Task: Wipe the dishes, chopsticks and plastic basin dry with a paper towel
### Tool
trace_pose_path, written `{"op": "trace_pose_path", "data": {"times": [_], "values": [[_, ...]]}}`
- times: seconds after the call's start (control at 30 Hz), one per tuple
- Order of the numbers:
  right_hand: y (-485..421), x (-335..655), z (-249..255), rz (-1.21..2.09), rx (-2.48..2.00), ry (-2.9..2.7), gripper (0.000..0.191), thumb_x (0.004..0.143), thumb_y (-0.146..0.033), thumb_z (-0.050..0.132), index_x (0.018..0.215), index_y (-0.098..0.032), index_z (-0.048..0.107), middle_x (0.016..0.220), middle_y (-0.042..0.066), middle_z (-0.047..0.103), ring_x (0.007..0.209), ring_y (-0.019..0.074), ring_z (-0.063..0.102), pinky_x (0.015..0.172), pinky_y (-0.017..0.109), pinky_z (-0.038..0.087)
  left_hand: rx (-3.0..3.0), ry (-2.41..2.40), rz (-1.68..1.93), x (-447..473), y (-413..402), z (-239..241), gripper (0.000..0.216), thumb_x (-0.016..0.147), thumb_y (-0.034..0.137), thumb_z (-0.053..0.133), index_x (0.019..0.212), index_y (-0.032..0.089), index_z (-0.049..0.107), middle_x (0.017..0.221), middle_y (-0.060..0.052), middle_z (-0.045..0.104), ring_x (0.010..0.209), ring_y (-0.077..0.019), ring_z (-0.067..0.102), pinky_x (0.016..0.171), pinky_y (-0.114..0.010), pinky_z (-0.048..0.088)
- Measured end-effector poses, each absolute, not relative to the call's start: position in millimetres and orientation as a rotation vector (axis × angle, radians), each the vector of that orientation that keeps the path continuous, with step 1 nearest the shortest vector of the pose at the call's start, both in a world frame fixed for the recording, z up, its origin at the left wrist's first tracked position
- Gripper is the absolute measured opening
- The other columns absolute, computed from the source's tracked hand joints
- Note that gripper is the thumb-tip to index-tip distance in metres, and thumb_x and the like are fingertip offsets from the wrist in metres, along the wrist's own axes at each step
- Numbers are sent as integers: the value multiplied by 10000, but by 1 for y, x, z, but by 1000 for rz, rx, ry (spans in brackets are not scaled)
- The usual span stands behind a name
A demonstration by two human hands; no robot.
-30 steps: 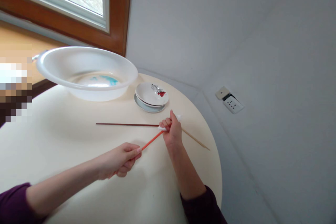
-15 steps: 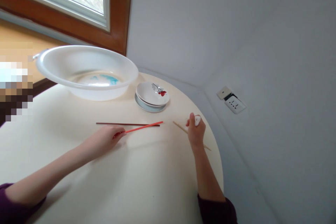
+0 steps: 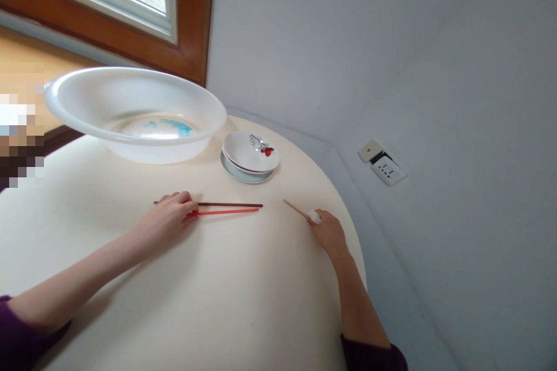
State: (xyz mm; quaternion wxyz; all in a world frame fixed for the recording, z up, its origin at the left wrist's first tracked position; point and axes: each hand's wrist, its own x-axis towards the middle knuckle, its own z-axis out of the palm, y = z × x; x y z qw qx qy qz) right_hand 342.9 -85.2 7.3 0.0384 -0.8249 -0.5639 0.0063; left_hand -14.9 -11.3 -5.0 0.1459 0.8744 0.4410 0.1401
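My left hand (image 3: 167, 218) rests on the round cream table (image 3: 217, 295), fingers curled over the near end of a red chopstick (image 3: 226, 211) that lies flat beside a dark brown chopstick (image 3: 230, 204). My right hand (image 3: 328, 230) is near the table's right edge, closed on a small white wad (image 3: 314, 217) and on the end of a light wooden chopstick (image 3: 295, 207), which lies on the table pointing up-left.
A large white plastic basin (image 3: 134, 110) with a blue mark inside stands at the back left. Beside it are stacked small white dishes (image 3: 250, 153) with a red motif. A wall socket (image 3: 387, 169) is on the grey wall at right. A window sits behind the basin.
My left hand carried the red chopstick left and laid it next to the dark one. My right hand let go of it, moved right with the white wad and came down on the wooden chopstick.
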Motion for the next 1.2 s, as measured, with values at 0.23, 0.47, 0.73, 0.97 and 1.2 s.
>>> {"op": "trace_pose_path", "data": {"times": [0.23,0.47,0.73,0.97,1.2], "values": [[-87,339,3,-31,-2520,-1819,239,833,-103,402,849,-146,636,874,68,632,804,162,550,691,227,341,2584,1336,457,-15,-10,-7,314,778,249,338,808,178,642,856,-101,608,844,-254,567,816,-401,388],[-89,321,2,-329,-2584,-2078,260,813,-41,416,892,-117,651,900,100,632,882,206,557,719,265,358,2630,1375,417,-14,-10,-6,281,783,227,361,829,186,635,874,-95,612,857,-241,569,815,-377,393],[-83,317,11,-516,-2516,-2319,237,826,-40,418,881,-92,642,891,127,636,867,221,560,707,295,368,2622,1337,557,-14,-13,-8,284,794,250,359,827,177,631,841,-97,609,816,-247,574,762,-380,411],[-97,294,33,-511,-2376,-2343,215,805,-18,446,871,-110,628,873,106,631,834,216,554,705,299,364,2295,1233,784,-5,-26,8,350,851,400,321,772,183,584,758,-51,595,654,-172,536,642,-288,407],[-124,220,43,-502,-1583,-2681,160,780,-24,494,738,-156,573,709,49,577,677,193,482,613,300,313,1688,1010,422,13,-54,17,502,828,573,251,717,175,535,540,19,510,472,-120,427,475,-245,348]]}}
